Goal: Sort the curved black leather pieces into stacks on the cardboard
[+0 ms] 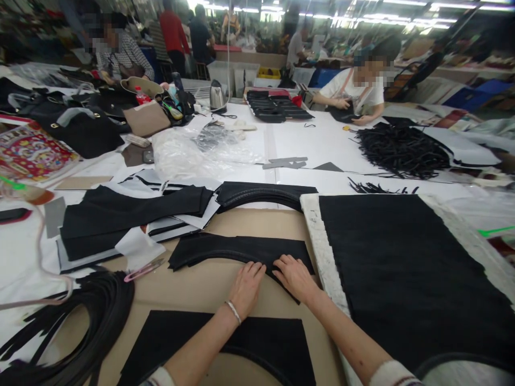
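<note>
A curved black panel (241, 244) lies flat on the tan board (193, 292), its arched lower edge toward me. On that edge rest the fingertips of my left hand (247, 287), bent and close together, with a bracelet at the wrist. My right hand (295, 276) presses the same edge just to the right, fingers curled over it. Whether either hand pinches the edge or only presses it is hard to see. Nearer to me, partly under my forearms, is a second black panel (273, 338). Beyond the first lies a stack of similar arched panels (265, 194).
At left are a coil of black strips (116, 305), pink-handled snips (144, 269) and piled black and grey pieces (132, 214). A white slab (328, 257) bearing a black sheet (402, 268) stands at right. Farther off are plastic wrap (193, 153), a strip heap (402, 150) and a seated co-worker (354, 94).
</note>
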Tool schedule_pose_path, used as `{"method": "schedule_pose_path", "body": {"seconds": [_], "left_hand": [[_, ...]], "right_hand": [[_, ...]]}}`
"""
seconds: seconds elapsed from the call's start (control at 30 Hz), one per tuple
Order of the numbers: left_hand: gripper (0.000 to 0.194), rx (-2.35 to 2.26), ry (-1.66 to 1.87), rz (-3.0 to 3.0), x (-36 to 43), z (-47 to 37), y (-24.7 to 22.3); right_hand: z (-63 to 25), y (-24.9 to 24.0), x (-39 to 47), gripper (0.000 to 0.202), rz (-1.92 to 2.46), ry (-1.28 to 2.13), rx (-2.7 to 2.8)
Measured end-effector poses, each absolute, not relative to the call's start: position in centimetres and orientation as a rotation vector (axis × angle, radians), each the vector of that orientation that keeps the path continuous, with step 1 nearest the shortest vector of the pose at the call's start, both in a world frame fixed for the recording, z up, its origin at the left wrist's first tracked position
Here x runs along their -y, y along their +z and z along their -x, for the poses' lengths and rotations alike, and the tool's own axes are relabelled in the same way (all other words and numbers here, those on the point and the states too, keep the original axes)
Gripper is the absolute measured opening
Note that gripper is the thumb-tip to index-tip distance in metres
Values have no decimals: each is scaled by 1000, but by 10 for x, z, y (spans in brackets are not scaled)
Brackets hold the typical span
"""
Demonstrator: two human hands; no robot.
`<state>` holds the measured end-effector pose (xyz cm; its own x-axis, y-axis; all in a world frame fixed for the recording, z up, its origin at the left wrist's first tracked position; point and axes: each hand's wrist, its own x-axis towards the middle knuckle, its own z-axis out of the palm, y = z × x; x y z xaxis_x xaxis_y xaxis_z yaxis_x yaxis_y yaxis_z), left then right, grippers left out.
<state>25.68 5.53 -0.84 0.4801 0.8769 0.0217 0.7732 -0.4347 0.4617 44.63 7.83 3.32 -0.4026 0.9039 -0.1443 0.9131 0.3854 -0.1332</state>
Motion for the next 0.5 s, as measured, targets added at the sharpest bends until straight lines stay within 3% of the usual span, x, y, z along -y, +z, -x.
{"method": "schedule_pose_path", "body": {"seconds": [0.5], "left_hand": [[57, -1418, 351, -2317, -48, -257, -17]], "right_hand": [[-432, 21, -86, 15, -1562, -169, -2586]]}}
